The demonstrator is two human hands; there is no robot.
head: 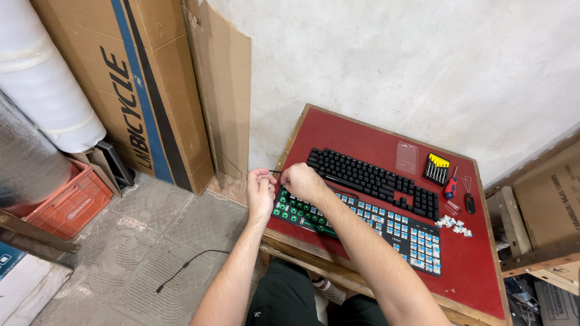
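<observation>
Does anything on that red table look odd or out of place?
Yes. The nearer keyboard has no keycaps, so its blue switches show. Loose switches lie scattered beside it. The farther keyboard looks whole.

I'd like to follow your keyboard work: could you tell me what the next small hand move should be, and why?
Probably draw the thin black cable taut: both the left hand and right hand pinch it at the stripped keyboard corner.

a makeshift workshop: worn red-topped workbench (374,130), screwdriver set (436,168), bare plaster wall (393,54), stacked cardboard boxes (139,84).
</observation>
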